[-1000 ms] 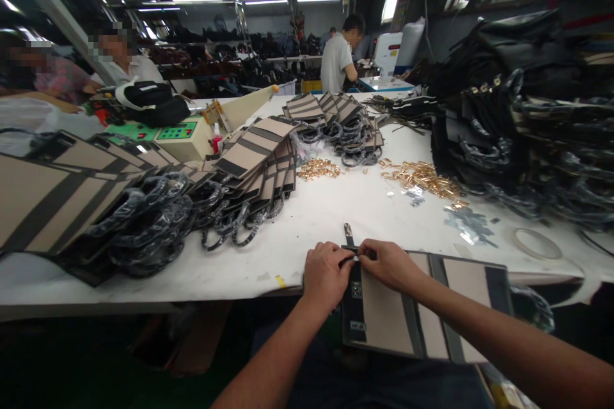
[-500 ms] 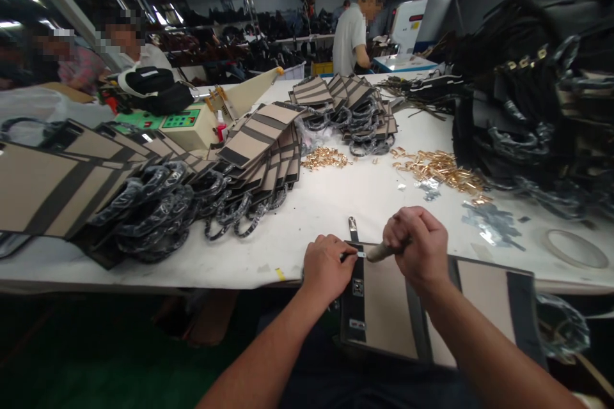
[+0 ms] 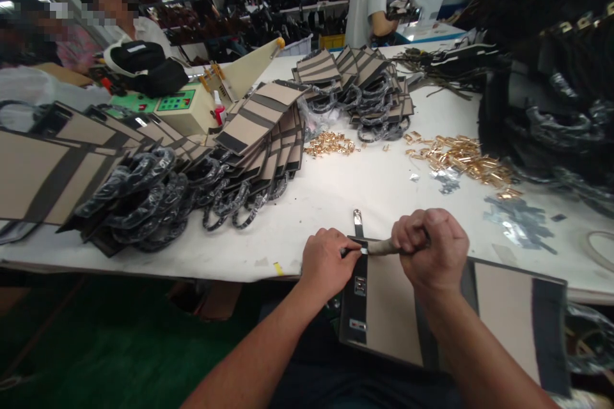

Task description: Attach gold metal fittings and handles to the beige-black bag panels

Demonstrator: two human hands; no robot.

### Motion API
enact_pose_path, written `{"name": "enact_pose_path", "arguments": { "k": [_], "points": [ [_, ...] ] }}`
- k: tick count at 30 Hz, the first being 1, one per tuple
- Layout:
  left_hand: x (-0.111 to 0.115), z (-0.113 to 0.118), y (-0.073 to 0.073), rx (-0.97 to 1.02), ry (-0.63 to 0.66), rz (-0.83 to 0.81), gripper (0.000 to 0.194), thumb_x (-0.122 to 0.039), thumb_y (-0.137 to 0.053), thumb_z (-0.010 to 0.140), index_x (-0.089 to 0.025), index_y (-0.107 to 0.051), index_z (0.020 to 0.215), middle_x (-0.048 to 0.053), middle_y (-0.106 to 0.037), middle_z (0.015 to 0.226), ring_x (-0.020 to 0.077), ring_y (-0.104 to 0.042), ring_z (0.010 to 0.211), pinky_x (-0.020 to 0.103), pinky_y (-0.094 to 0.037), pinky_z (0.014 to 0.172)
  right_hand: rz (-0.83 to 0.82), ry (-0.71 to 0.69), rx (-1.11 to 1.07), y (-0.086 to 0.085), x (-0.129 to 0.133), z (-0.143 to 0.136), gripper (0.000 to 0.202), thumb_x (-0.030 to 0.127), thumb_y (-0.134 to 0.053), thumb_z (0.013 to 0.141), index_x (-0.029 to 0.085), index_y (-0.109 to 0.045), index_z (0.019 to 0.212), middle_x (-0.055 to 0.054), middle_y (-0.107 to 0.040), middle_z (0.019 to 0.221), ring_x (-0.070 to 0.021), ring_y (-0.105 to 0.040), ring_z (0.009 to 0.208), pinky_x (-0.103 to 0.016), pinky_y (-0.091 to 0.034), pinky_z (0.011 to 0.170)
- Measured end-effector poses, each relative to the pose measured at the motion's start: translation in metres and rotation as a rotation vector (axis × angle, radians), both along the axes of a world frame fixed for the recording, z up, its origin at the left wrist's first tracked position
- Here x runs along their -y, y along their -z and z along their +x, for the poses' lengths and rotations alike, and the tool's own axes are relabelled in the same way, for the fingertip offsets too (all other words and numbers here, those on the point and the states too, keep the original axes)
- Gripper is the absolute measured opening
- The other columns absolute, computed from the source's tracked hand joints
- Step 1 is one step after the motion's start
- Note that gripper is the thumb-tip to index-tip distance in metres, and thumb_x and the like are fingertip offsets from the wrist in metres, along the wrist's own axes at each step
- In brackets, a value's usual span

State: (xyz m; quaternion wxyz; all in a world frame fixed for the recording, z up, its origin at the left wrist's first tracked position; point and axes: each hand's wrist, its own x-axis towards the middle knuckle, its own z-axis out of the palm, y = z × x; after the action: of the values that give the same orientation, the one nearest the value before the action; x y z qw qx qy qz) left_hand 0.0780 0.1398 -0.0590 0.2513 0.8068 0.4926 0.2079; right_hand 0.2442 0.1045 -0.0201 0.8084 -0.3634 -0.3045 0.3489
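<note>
A beige bag panel (image 3: 391, 307) with dark strips lies before me over the table's front edge. Metal fittings (image 3: 359, 285) sit on its left dark strip. My left hand (image 3: 330, 262) rests at the panel's upper left corner, fingers pinched by a small silver plate (image 3: 364, 250). A short dark piece shows between those fingers, too little of it to name. My right hand (image 3: 434, 252) is wrapped round a tapered grey-brown tool (image 3: 384, 246), whose tip meets the panel beside the plate. A dark tab with a metal end (image 3: 357, 220) sticks out beyond the panel.
Stacked panels with plastic-wrapped handles (image 3: 144, 204) fill the left, with more (image 3: 268, 112) behind. Gold fittings (image 3: 467, 156) and thin silver plates (image 3: 520, 223) lie on the white table (image 3: 268, 243). Black bags (image 3: 547, 108) are heaped right. A co-worker (image 3: 367, 3) stands across the table.
The view has tilted down and shifted slightly. My right hand and the tool have turned a little, the tool now lying flatter. My left hand keeps its place at the panel corner.
</note>
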Motion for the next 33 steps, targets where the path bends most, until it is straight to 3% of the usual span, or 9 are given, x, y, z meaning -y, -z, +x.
{"name": "enact_pose_path", "arguments": {
  "k": [3, 6, 10, 14, 19, 25, 29, 33],
  "points": [
    [0.000, 0.001, 0.000, -0.004, 0.002, -0.008, 0.006, -0.029, -0.081, 0.088, -0.033, -0.084, 0.090, -0.001, -0.076, 0.092, 0.0219, -0.064, 0.095, 0.036, -0.047, 0.088, 0.011, -0.037, 0.099, 0.006, 0.004, -0.008, 0.036, 0.031, -0.071, 0.099, 0.023, -0.053, 0.069, 0.008, -0.044, 0.054, -0.0103, -0.043, 0.043, -0.026, -0.037, 0.045],
    [-0.001, -0.001, -0.006, -0.009, -0.012, -0.038, 0.007, -0.027, -0.079, 0.088, -0.032, -0.083, 0.088, -0.002, -0.077, 0.090, 0.0226, -0.065, 0.096, 0.036, -0.046, 0.088, -0.029, -0.066, 0.374, 0.006, 0.006, -0.017, 0.034, 0.028, -0.068, 0.100, 0.023, -0.055, 0.068, 0.005, -0.052, 0.057, -0.0126, -0.049, 0.050, -0.029, -0.040, 0.051],
    [-0.014, -0.006, -0.019, -0.037, 0.044, -0.251, 0.014, -0.034, -0.072, 0.090, -0.025, -0.082, 0.092, -0.001, -0.077, 0.084, 0.0211, -0.067, 0.085, 0.031, -0.046, 0.078, -0.084, -0.127, 0.744, -0.004, 0.001, -0.025, 0.033, 0.030, -0.068, 0.096, 0.022, -0.059, 0.066, 0.002, -0.059, 0.061, -0.0134, -0.052, 0.056, -0.030, -0.042, 0.057],
    [-0.033, -0.005, -0.029, -0.101, 0.068, -0.386, 0.027, -0.041, -0.071, 0.089, -0.018, -0.079, 0.103, 0.002, -0.075, 0.082, 0.0190, -0.065, 0.076, 0.027, -0.044, 0.069, -0.200, -0.135, 0.677, -0.011, 0.001, -0.023, 0.038, 0.040, -0.068, 0.096, 0.023, -0.057, 0.064, 0.002, -0.058, 0.058, -0.0143, -0.051, 0.055, -0.029, -0.042, 0.056],
    [-0.046, 0.007, -0.032, -0.161, 0.112, -0.421, 0.024, -0.042, -0.079, 0.078, -0.020, -0.076, 0.070, -0.001, -0.066, 0.059, 0.0177, -0.060, 0.064, 0.028, -0.041, 0.064, -0.256, -0.168, 0.594, 0.001, 0.015, -0.017, 0.042, 0.050, -0.065, 0.098, 0.024, -0.056, 0.067, 0.001, -0.057, 0.059, -0.0163, -0.053, 0.057, -0.031, -0.047, 0.058],
    [-0.055, 0.016, -0.032, -0.176, 0.151, -0.491, 0.021, -0.031, -0.082, 0.076, -0.018, -0.073, 0.061, -0.002, -0.059, 0.053, 0.0153, -0.055, 0.057, 0.028, -0.038, 0.060, -0.224, -0.161, 0.473, 0.016, 0.015, -0.016, 0.046, 0.055, -0.065, 0.096, 0.025, -0.050, 0.066, 0.002, -0.054, 0.057, -0.0161, -0.052, 0.055, -0.031, -0.049, 0.057],
    [-0.062, 0.014, -0.026, -0.123, 0.142, -0.575, 0.028, -0.030, -0.082, 0.075, -0.017, -0.067, 0.056, -0.005, -0.051, 0.049, 0.0132, -0.048, 0.052, 0.028, -0.036, 0.055, -0.227, -0.174, 0.369, 0.008, -0.003, -0.017, 0.045, 0.053, -0.071, 0.094, 0.025, -0.051, 0.065, 0.004, -0.050, 0.052, -0.0144, -0.048, 0.049, -0.029, -0.044, 0.050],
    [-0.067, 0.013, -0.021, -0.037, 0.137, -0.591, 0.030, -0.020, -0.084, 0.068, -0.018, -0.061, 0.049, -0.005, -0.049, 0.046, 0.0135, -0.048, 0.053, 0.028, -0.038, 0.056, -0.255, -0.259, 0.355, -0.007, -0.018, -0.023, 0.046, 0.052, -0.073, 0.094, 0.023, -0.054, 0.063, 0.004, -0.050, 0.050, -0.0138, -0.048, 0.046, -0.028, -0.041, 0.048]
  ]
}}
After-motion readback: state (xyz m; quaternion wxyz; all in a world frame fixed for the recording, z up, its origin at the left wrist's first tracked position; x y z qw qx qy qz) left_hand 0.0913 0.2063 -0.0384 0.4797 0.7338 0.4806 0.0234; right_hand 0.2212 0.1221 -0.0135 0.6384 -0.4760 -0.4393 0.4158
